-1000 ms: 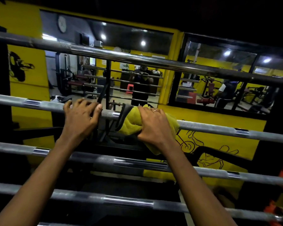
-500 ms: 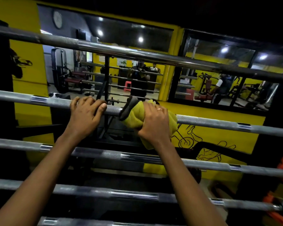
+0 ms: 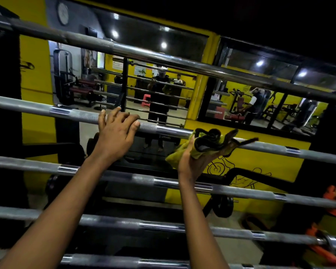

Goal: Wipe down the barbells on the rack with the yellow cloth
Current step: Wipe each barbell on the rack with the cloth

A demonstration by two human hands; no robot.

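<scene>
Now the second bar (image 3: 76, 113) is being steadied under the draped left hand (image 3: 115, 133) while the yellow cloth (image 3: 204, 145), bunched in the clenched right hand (image 3: 192, 162), is being held against it, the nearer bars (image 3: 231, 191) seemingly being left for later.

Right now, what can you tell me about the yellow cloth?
The yellow cloth is soft fabric with a dark trim along its edges, bunched into folds. The right hand grips it from below, palm turned up. Its upper folds lie against the second barbell from the top, with one end trailing right along the bar and a corner hanging lower left. The left hand rests on that bar, apart from the cloth.
</scene>
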